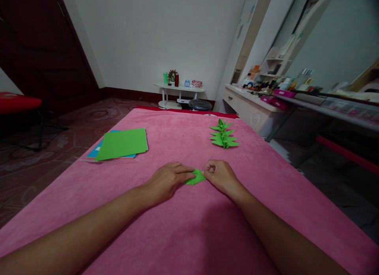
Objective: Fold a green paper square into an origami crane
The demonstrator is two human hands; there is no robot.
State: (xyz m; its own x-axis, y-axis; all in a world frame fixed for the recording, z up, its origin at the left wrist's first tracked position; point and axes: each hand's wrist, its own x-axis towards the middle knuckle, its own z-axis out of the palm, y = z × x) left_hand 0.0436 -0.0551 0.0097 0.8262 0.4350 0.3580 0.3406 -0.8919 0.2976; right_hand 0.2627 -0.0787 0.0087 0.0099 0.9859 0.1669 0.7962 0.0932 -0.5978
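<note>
A small piece of folded green paper (195, 177) lies on the pink cloth between my hands. My left hand (169, 179) rests with its fingers stretched out, their tips pressing on the paper's left side. Curled in, with thumb and fingertips at the paper's right corner, my right hand (221, 175) is closed on that edge. The exact pinch is partly hidden by the fingers. Beyond my right hand, several folded green paper cranes (224, 136) stand in a row.
Left of my hands lies a stack of coloured sheets (122, 144), green on top with blue beneath. The pink cloth (174, 133) covers the work surface. A white side table (180, 87) stands by the far wall; a cluttered dresser (251, 103) is at right, a red stool (19, 102) at left.
</note>
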